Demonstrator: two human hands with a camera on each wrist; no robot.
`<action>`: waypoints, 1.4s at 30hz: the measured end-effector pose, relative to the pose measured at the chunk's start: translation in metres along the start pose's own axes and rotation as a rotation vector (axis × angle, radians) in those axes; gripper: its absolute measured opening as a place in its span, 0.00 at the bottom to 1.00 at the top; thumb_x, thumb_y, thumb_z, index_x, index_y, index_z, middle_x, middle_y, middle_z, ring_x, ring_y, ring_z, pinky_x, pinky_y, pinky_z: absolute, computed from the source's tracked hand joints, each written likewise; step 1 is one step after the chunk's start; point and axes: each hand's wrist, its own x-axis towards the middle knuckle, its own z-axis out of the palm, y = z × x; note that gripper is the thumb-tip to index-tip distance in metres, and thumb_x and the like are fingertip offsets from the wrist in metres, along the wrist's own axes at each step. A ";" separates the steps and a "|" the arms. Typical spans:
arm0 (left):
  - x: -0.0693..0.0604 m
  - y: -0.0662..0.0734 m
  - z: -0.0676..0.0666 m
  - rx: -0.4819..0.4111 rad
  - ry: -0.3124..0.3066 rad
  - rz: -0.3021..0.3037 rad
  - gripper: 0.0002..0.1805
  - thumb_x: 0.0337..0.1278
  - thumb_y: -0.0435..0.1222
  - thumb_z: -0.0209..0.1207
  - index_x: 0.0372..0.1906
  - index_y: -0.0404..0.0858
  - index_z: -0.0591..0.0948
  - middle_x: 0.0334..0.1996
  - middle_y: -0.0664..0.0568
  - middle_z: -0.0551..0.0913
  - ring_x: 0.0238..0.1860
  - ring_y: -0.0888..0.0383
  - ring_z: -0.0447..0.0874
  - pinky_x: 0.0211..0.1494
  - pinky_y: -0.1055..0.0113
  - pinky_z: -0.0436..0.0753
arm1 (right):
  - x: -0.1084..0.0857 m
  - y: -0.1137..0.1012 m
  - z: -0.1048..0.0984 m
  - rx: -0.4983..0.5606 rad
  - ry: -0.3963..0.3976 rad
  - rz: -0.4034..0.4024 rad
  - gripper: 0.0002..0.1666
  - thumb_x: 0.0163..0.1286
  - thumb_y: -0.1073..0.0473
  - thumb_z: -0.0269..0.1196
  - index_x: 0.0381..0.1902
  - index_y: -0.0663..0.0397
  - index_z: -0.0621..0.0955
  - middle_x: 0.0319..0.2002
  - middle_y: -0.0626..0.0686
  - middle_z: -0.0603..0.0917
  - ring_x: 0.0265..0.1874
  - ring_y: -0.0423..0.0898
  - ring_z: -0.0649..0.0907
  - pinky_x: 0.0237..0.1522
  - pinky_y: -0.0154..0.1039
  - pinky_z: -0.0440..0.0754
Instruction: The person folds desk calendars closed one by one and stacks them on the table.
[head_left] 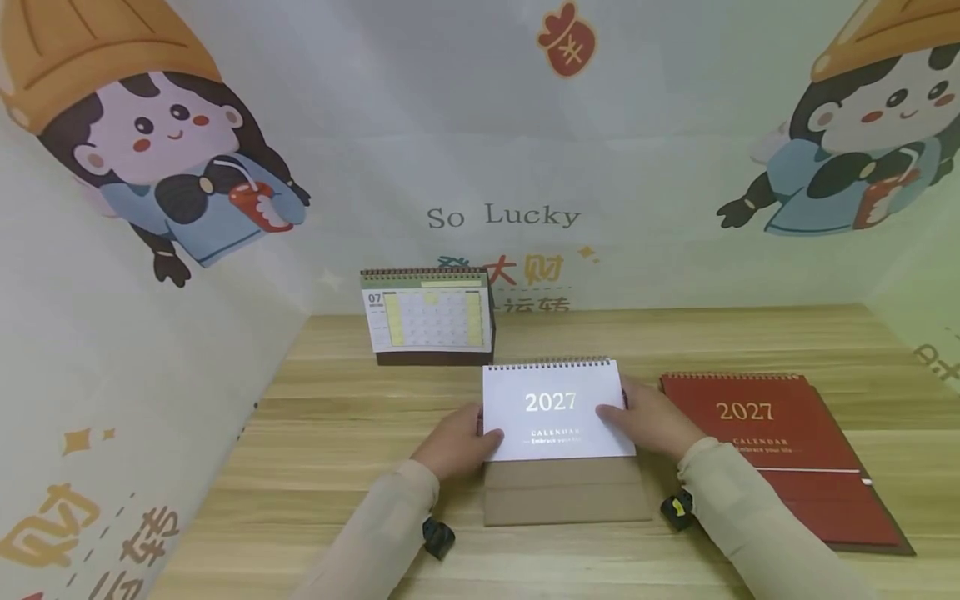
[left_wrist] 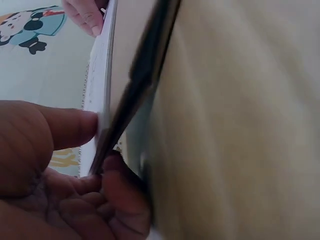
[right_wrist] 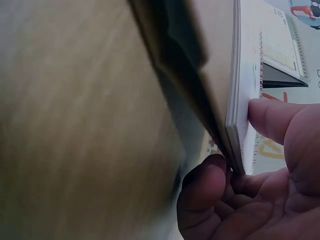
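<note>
In the head view, left hand (head_left: 459,442) and right hand (head_left: 656,417) grip opposite sides of the white 2027 desk calendar (head_left: 555,421), forward of the tabletop's (head_left: 300,467) back edge. Left wrist: thumb (left_wrist: 75,127) in front, fingers (left_wrist: 127,195) curled behind, narrowly parted. Right wrist: likewise pinched.

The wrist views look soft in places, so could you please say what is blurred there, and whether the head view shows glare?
Left wrist: wooden tabletop smeared, out of focus; right wrist: tabletop likewise blurred, right hand clearer; head: white 2027 desk calendar glares, its small lettering partly washed out.
</note>
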 end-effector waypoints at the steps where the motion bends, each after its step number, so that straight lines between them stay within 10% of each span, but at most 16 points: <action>1: 0.000 0.001 0.000 0.018 -0.005 0.004 0.24 0.68 0.39 0.58 0.60 0.26 0.74 0.54 0.37 0.80 0.53 0.45 0.79 0.61 0.47 0.74 | 0.000 0.000 0.000 -0.006 -0.001 0.009 0.38 0.76 0.52 0.56 0.71 0.74 0.61 0.64 0.72 0.71 0.64 0.66 0.72 0.63 0.62 0.68; 15: 0.002 0.006 0.002 0.103 0.010 0.006 0.19 0.64 0.36 0.60 0.55 0.29 0.79 0.44 0.41 0.83 0.42 0.50 0.78 0.54 0.51 0.78 | -0.004 -0.002 -0.002 -0.077 0.015 -0.021 0.34 0.71 0.61 0.59 0.67 0.79 0.65 0.62 0.74 0.73 0.63 0.68 0.72 0.62 0.61 0.69; 22: 0.004 0.003 0.003 0.099 0.018 0.017 0.10 0.62 0.35 0.61 0.44 0.34 0.80 0.29 0.50 0.76 0.33 0.54 0.74 0.37 0.61 0.74 | -0.006 -0.004 -0.005 -0.115 0.025 -0.028 0.24 0.69 0.60 0.62 0.56 0.75 0.76 0.47 0.68 0.82 0.42 0.56 0.81 0.46 0.54 0.79; 32: -0.005 0.017 0.011 0.178 0.153 0.050 0.25 0.64 0.41 0.60 0.59 0.27 0.77 0.49 0.37 0.78 0.49 0.45 0.78 0.58 0.49 0.76 | -0.008 -0.007 -0.002 -0.132 0.151 -0.126 0.30 0.72 0.55 0.60 0.64 0.70 0.72 0.59 0.71 0.75 0.57 0.66 0.77 0.58 0.62 0.73; 37: -0.008 0.029 0.014 0.261 0.258 0.173 0.28 0.65 0.45 0.60 0.63 0.31 0.76 0.59 0.35 0.73 0.60 0.40 0.72 0.65 0.48 0.70 | -0.008 -0.014 0.001 -0.187 0.215 -0.193 0.29 0.72 0.54 0.61 0.64 0.67 0.73 0.63 0.71 0.72 0.61 0.68 0.73 0.61 0.63 0.69; 42: -0.004 0.031 0.020 0.443 0.219 0.221 0.32 0.69 0.51 0.56 0.67 0.34 0.73 0.71 0.33 0.63 0.71 0.33 0.58 0.71 0.42 0.59 | -0.005 -0.016 0.006 -0.300 0.197 -0.209 0.33 0.72 0.51 0.62 0.66 0.68 0.72 0.67 0.72 0.67 0.67 0.69 0.66 0.65 0.64 0.64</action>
